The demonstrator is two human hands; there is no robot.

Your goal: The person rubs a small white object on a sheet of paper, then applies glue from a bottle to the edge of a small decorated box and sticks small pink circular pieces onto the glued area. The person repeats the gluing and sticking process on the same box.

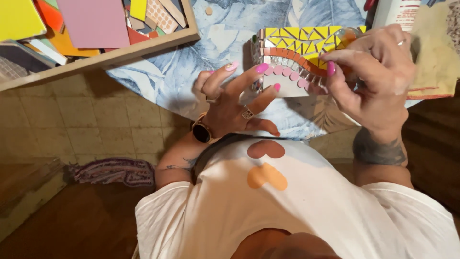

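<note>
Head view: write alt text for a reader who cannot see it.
Two hands work on a mosaic piece of yellow, orange, mirror and pink tiles: the right hand grips it, the left hand fingertips touch its pink tiles. It rests on a leaf-print cloth beside a wooden tray of coloured tile pieces.

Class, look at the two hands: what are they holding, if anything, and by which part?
The right hand grips the mosaic-covered box at its right end. The left hand only touches its lower front edge with fingertips.
</note>
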